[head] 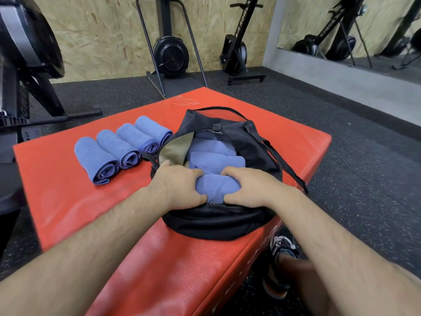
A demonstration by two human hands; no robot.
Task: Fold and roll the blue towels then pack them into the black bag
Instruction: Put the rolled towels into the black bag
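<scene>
Both hands, the left hand [182, 185] and right hand [247, 187], curled around a rolled blue towel [216, 187] at the near mouth of the black bag [218, 221], which sat on a red padded box [68, 201] beside four rolled towels [123, 148], rowing machines [237, 42] standing along the plywood wall [98, 37].

A gym: an upright rower [237, 51] lettered "AIRROWER" and a fan-wheel machine [170, 56] stand against a chipboard wall [98, 35]. Speckled black rubber floor [364, 156] runs to a wall mirror [341, 23] reflecting more machines. A red padded box [68, 213] fills the foreground.
</scene>
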